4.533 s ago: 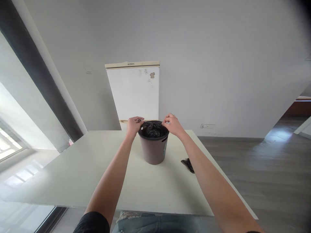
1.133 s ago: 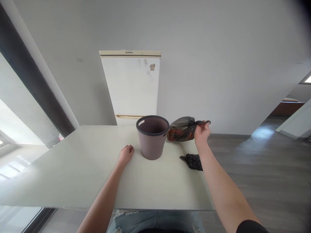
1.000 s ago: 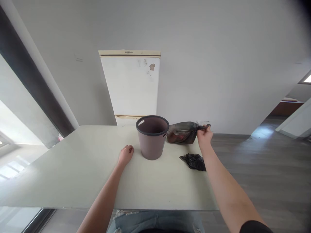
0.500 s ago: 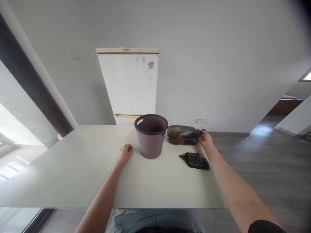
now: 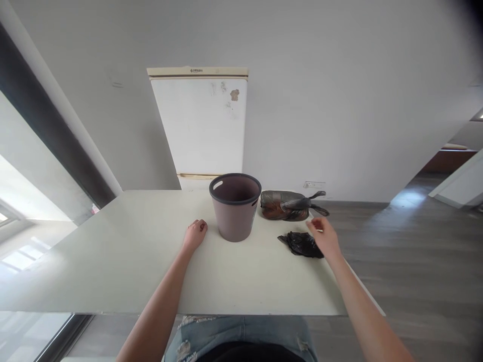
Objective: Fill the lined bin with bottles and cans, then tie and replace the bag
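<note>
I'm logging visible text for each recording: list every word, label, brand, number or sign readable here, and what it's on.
No text can be read with certainty.
Top strip of the refrigerator: a small dark logo with characters beside it, too small to read.
Bin: faint pale marks at its right side, too small and edge-on to read.
Tied bag and crumpled black bag: no lettering seen.

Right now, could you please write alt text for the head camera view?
A purplish bin stands on a pale table, a filled dark bag lying to its right. The right hand is by a crumpled black bag, contact unclear; the left hand rests curled left of the bin.
</note>
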Demonstrator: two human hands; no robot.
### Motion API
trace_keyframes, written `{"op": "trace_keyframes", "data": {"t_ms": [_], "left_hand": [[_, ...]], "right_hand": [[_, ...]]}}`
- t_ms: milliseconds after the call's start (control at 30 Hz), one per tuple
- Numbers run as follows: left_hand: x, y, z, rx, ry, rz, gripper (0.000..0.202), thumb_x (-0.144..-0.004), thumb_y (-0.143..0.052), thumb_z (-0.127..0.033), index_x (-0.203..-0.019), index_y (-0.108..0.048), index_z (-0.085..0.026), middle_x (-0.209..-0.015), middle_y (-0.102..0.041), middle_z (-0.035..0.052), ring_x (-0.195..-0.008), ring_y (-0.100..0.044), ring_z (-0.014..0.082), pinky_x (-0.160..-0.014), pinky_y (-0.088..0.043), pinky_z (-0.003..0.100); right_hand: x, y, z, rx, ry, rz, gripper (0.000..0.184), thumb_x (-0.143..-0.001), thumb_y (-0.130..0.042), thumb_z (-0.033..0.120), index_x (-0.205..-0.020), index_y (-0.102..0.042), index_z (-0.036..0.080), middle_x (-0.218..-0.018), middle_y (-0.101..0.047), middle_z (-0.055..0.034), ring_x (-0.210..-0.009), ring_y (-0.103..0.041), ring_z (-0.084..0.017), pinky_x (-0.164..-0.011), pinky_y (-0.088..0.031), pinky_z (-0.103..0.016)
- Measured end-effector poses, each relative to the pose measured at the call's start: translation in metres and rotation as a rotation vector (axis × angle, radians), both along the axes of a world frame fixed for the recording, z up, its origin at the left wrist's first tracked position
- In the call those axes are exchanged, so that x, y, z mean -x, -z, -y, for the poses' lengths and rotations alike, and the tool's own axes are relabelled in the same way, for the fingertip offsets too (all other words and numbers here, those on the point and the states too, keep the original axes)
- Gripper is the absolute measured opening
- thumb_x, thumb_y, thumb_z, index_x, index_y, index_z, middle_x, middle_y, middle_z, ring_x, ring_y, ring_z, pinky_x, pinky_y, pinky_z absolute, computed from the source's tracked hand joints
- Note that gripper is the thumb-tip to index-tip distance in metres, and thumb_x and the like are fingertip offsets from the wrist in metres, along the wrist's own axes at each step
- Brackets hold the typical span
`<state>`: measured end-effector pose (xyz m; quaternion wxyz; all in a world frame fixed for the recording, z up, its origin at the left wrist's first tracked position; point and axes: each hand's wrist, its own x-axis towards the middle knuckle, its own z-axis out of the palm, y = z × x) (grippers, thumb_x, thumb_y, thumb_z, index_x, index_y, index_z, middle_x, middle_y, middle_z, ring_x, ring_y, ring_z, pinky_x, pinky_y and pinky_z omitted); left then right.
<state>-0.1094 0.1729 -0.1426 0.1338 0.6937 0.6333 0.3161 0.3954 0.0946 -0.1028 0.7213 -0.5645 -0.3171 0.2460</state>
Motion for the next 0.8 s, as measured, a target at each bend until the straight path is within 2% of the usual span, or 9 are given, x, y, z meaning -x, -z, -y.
{"op": "trace_keyframes", "data": {"t_ms": [33, 133, 233, 300, 467, 533, 600, 700, 800], "left_hand": [[0.0, 0.0, 0.0, 0.0, 0.002, 0.016, 0.017, -0.091, -0.053, -0.028, -0.086, -0.068, -0.022, -0.086, -0.065, 0.0053, -0.079, -0.061, 0.0206, -0.078, -0.047, 0.033], [0.0, -0.001, 0.0, -0.008, 0.005, 0.082, 0.015, -0.089, -0.056, -0.028, -0.082, -0.068, -0.022, -0.084, -0.064, 0.0044, -0.076, -0.059, 0.02, -0.077, -0.047, 0.033], [-0.001, -0.002, -0.001, -0.028, 0.007, 0.184, 0.014, -0.087, -0.059, -0.029, -0.078, -0.067, -0.021, -0.08, -0.062, 0.0038, -0.072, -0.057, 0.0191, -0.076, -0.046, 0.033], [-0.001, -0.004, 0.0, -0.046, 0.018, 0.272, 0.016, -0.087, -0.061, -0.033, -0.079, -0.067, -0.021, -0.08, -0.062, 0.0037, -0.071, -0.056, 0.0186, -0.074, -0.045, 0.032], [0.002, -0.014, 0.008, -0.031, 0.183, 0.544, 0.034, -0.091, -0.064, -0.052, -0.092, -0.07, -0.019, -0.073, -0.062, 0.0023, -0.065, -0.052, 0.015, -0.063, -0.04, 0.027], [0.003, -0.017, 0.016, 0.017, 0.29, 0.653, 0.046, -0.092, -0.061, -0.062, -0.096, -0.07, -0.017, -0.063, -0.056, -0.0004, -0.055, -0.046, 0.0116, -0.055, -0.035, 0.024], [0.003, -0.018, 0.024, 0.081, 0.399, 0.745, 0.061, -0.088, -0.059, -0.076, -0.098, -0.068, -0.016, -0.058, -0.052, -0.0024, -0.046, -0.039, 0.0084, -0.048, -0.031, 0.023], [-0.002, -0.017, 0.035, 0.236, 0.582, 0.825, 0.084, -0.07, -0.064, -0.092, -0.107, -0.065, -0.016, -0.06, -0.06, 0.0002, -0.038, -0.039, 0.0067, -0.041, -0.03, 0.022], [-0.014, -0.016, 0.042, 0.431, 0.744, 0.826, 0.091, -0.054, -0.086, -0.081, -0.114, -0.065, -0.015, -0.065, -0.07, 0.0065, -0.037, -0.051, 0.0112, -0.039, -0.035, 0.022]], "right_hand": [[0.005, 0.006, 0.011, 0.065, -0.077, 0.125, 0.041, -0.059, -0.094, 0.031, -0.088, -0.067, 0.024, -0.092, -0.072, -0.0039, -0.086, -0.067, -0.024, -0.082, -0.057, -0.038], [0.02, 0.026, 0.035, 0.337, -0.339, 0.82, 0.057, -0.071, -0.083, 0.05, -0.12, -0.069, 0.024, -0.133, -0.068, -0.015, -0.125, -0.06, -0.04, -0.104, -0.05, -0.055], [0.04, 0.038, 0.039, 0.377, -0.327, 1.064, 0.046, -0.085, -0.062, 0.037, -0.127, -0.068, 0.018, -0.14, -0.064, -0.0199, -0.134, -0.056, -0.044, -0.113, -0.04, -0.062], [0.061, 0.036, 0.037, 0.317, -0.397, 1.041, 0.042, -0.087, -0.053, 0.027, -0.123, -0.071, 0.018, -0.134, -0.069, -0.018, -0.13, -0.061, -0.04, -0.113, -0.043, -0.057], [0.142, 0.01, 0.043, 0.039, -0.944, 0.685, 0.037, -0.096, -0.055, 0.031, -0.129, -0.071, 0.024, -0.122, -0.077, -0.0088, -0.112, -0.071, -0.032, -0.104, -0.052, -0.046], [0.176, 0.001, 0.044, 0.014, -0.917, 0.477, 0.034, -0.1, -0.055, 0.043, -0.118, -0.076, 0.022, -0.115, -0.079, -0.0091, -0.108, -0.072, -0.033, -0.1, -0.054, -0.046], [0.203, -0.004, 0.04, 0.015, -0.768, 0.312, 0.04, -0.1, -0.056, 0.053, -0.108, -0.077, 0.02, -0.111, -0.079, -0.0105, -0.105, -0.071, -0.034, -0.096, -0.054, -0.045], [0.232, -0.001, 0.027, 0.014, -0.724, 0.25, 0.043, -0.094, -0.064, 0.06, -0.097, -0.076, 0.019, -0.101, -0.079, -0.0103, -0.099, -0.071, -0.034, -0.093, -0.054, -0.045], [0.25, 0.009, 0.017, 0.013, -0.776, 0.236, 0.041, -0.089, -0.07, 0.06, -0.097, -0.075, 0.019, -0.098, -0.078, -0.0087, -0.098, -0.07, -0.032, -0.094, -0.052, -0.044]]}}
